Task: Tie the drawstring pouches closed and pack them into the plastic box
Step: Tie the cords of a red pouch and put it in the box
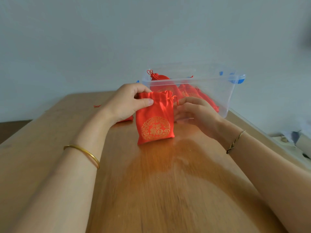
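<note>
The long brown wooden desk (151,190) carries the clear plastic box with blue latches (193,79) at its far end, and several red fabric pouches (161,84) lie inside that box. Just in front of the box we hold a red satin drawstring pouch with a round gold emblem (155,121) upright, its base on the desk. Before the box's left corner our left hand (124,103) pinches the pouch's gathered top between thumb and fingers, while close to the box's front wall our right hand (196,110) curls its fingers onto the thin red drawstring (175,99).

The left grip (125,103) hides most of a second pouch (126,119); clutter (292,138) at the right edge is blurred.
</note>
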{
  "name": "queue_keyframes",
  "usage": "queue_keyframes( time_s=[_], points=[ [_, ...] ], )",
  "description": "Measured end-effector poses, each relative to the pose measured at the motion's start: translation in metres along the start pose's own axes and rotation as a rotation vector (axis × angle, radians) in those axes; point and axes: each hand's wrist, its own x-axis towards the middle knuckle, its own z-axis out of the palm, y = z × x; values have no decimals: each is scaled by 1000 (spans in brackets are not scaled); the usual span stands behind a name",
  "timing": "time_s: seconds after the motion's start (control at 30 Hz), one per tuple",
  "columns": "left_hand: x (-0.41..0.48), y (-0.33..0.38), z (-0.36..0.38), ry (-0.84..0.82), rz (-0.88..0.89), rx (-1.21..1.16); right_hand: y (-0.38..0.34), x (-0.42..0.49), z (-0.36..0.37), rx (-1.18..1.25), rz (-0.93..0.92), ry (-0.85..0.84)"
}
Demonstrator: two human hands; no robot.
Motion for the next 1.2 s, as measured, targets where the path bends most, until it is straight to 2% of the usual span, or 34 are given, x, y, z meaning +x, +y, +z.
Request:
queue_keyframes(
  time_s=[0.13,0.4,0.73,0.97,1.07,1.2],
  points=[
    [-1,-1,-2,-17,-22,-26,0,-2,1,-123,-89,41],
    [-5,-15,-18,-24,-149,-18,3,-2,2,-115,-130,117],
    [-2,-28,-27,163,-242,97,5,0,2,-110,-174,204],
    [-3,-30,-29,252,-311,-9,5,1,3,-180,-193,282],
    [-4,-30,-30,235,-356,-105,2,3,1,-76,-93,277],
    [-3,-28,-29,283,-439,-268,-4,5,-2,397,251,156]
  ],
)
